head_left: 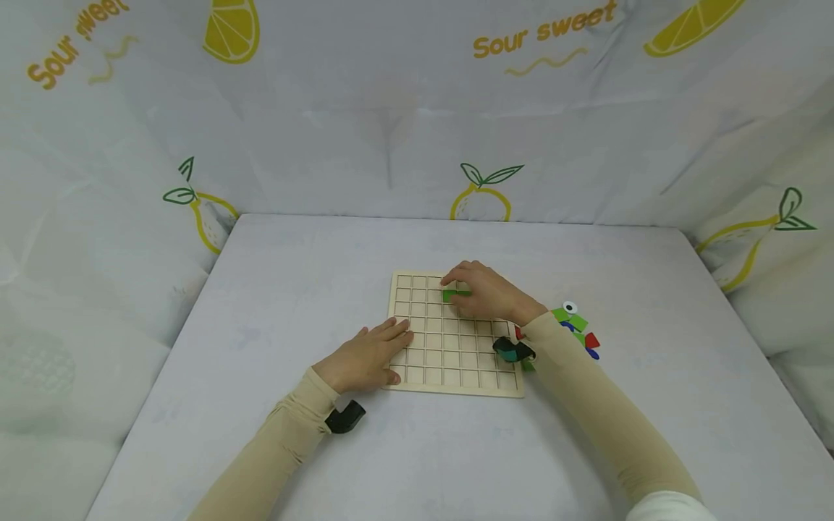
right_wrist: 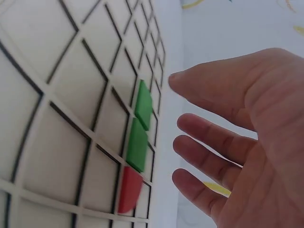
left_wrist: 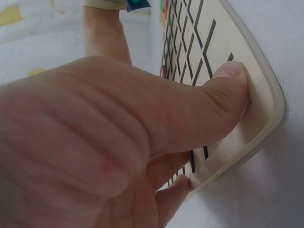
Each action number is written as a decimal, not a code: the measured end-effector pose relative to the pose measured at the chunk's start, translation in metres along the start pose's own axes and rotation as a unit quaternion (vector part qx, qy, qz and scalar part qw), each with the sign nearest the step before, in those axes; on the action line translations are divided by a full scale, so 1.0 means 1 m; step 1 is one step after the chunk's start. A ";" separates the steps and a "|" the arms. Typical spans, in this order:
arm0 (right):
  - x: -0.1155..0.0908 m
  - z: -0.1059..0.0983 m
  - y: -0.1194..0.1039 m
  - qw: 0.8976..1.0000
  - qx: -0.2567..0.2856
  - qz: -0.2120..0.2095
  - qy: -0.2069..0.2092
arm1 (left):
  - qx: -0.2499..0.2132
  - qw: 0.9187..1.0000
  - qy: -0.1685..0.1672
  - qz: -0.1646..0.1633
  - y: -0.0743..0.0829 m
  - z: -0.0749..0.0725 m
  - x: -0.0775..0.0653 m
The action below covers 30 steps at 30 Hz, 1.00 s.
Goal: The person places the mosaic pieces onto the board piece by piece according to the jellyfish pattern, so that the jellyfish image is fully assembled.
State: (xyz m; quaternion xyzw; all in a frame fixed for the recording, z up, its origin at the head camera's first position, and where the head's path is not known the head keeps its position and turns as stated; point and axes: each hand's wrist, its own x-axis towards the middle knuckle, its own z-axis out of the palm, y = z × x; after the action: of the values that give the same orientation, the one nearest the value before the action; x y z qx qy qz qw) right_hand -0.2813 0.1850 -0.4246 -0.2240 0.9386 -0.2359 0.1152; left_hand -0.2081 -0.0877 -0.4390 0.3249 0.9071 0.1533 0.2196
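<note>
A light wooden board [head_left: 433, 358] with a grid of square recesses lies flat on the table. Across its left edge rests my left hand [head_left: 368, 357], fingers extended; the left wrist view shows the thumb [left_wrist: 228, 90] on the board near a corner. My right hand [head_left: 489, 291] hovers over the far part of the grid, fingers loosely bent, with nothing between thumb and fingertips in the right wrist view. Close by, two green pieces [right_wrist: 137, 145] sit in neighbouring cells, with a red piece with a curved edge [right_wrist: 129, 190] beside them in the same row.
To the board's right, partly behind the right forearm, lies a loose pile of green pieces [head_left: 578, 323], red pieces [head_left: 591, 340] and blue pieces [head_left: 592, 354]. A white disc with a dark centre [head_left: 570, 307] tops it. A lemon-print cloth [head_left: 391, 130] hangs behind the table.
</note>
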 end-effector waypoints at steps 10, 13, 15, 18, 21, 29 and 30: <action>-0.022 -0.023 0.011 0.997 0.078 0.019 0.019 | 0.000 1.000 -0.002 0.001 0.000 0.000 0.000; -0.031 -0.030 0.017 0.995 0.089 0.029 0.021 | -0.004 1.000 -0.001 0.002 0.000 0.000 0.000; -0.038 -0.034 0.020 0.995 0.089 0.035 0.023 | -0.005 1.000 -0.001 0.002 0.000 0.000 -0.001; -0.047 -0.040 0.025 0.995 0.081 0.048 0.027 | -0.005 1.000 0.000 0.002 0.000 0.000 -0.001; -0.055 -0.045 0.030 0.995 0.069 0.060 0.031 | -0.005 1.000 0.000 0.002 0.000 0.000 0.000; -0.078 -0.058 0.046 0.994 0.032 0.094 0.038 | -0.007 1.000 -0.003 0.001 0.000 0.001 0.000; -0.081 -0.060 0.047 0.994 0.031 0.098 0.040 | -0.006 1.000 -0.004 0.000 0.000 0.001 0.001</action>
State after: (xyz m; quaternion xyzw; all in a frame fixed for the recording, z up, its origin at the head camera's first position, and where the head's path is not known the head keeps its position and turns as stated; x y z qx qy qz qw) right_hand -0.2470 0.2844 -0.3873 -0.1176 0.9520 -0.2614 0.1071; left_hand -0.2077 -0.0869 -0.4400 0.3239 0.9054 0.1575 0.2249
